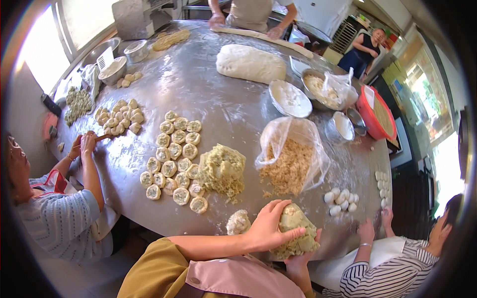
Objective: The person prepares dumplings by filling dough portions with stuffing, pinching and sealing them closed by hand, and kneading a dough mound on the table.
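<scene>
A large lump of greenish, crumbly filling point(296, 223) is held between my two hands at the table's near edge. My left hand point(266, 226) presses on its left side, thumb laid across the front. Under its lower right side, my right hand point(300, 259) supports it, mostly hidden by the lump. A small whitish clump of dough point(238, 222) rests on the table beside my left wrist. Farther in sits a bigger mound of green filling point(222, 171), touching rows of round filled pastries point(169, 168). An open plastic bag point(277, 132) spills brown crumbly filling point(287, 165).
Co-workers stand left, right and across the steel table point(123, 190). A dough slab point(250, 63) and long dough roll point(261, 36) lie at the far side. Bowls of flour point(290, 100) and a red basin point(385, 124) stand right, beyond small white dough balls point(341, 201). Dough pieces point(121, 117) lie left.
</scene>
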